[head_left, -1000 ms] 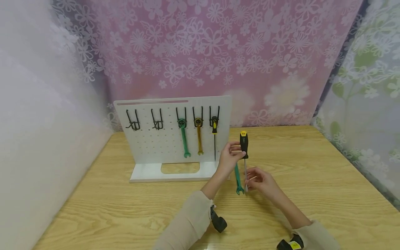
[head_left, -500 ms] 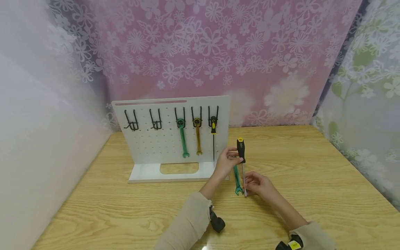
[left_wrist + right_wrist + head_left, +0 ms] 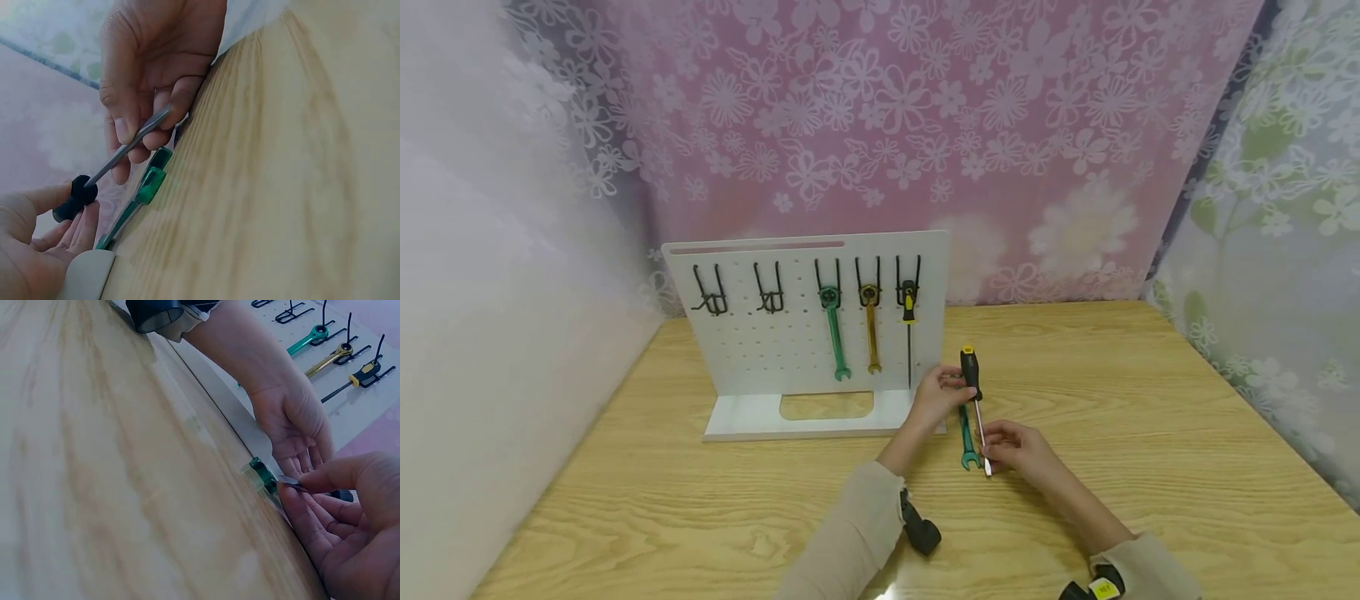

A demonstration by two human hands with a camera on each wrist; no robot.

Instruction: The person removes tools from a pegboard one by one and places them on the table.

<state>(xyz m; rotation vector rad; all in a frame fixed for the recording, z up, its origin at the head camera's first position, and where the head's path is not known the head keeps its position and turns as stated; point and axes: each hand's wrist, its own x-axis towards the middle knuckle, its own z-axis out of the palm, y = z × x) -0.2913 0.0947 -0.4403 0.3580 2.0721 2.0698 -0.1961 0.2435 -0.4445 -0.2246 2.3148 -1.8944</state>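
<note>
Between both hands is a flat-tip screwdriver (image 3: 971, 372) with a black and yellow handle, tilted, its handle up and away. My left hand (image 3: 935, 397) pinches the lower handle between thumb and fingers. Near the tip, the thumb and fingers of my right hand (image 3: 1017, 447) pinch the metal shaft, as the left wrist view shows around the shaft (image 3: 134, 142). Just left of the screwdriver, a green wrench (image 3: 967, 437) lies on the table, its upper end partly hidden by the left hand. In the right wrist view, the wrench's open end (image 3: 263, 474) lies beside the screwdriver tip.
A white pegboard (image 3: 760, 354) stands to the left on its base. From its black hooks hang a green wrench (image 3: 836, 337), a yellow wrench (image 3: 872, 333) and a black-yellow screwdriver (image 3: 909, 312). Two left hooks (image 3: 769, 292) hold nothing. The wooden table (image 3: 1150, 433) extends right.
Both hands have brought the screwdriver lower, slightly left and nearer the table, its handle tilting further left. The hanging tools keep their places on the board.
</note>
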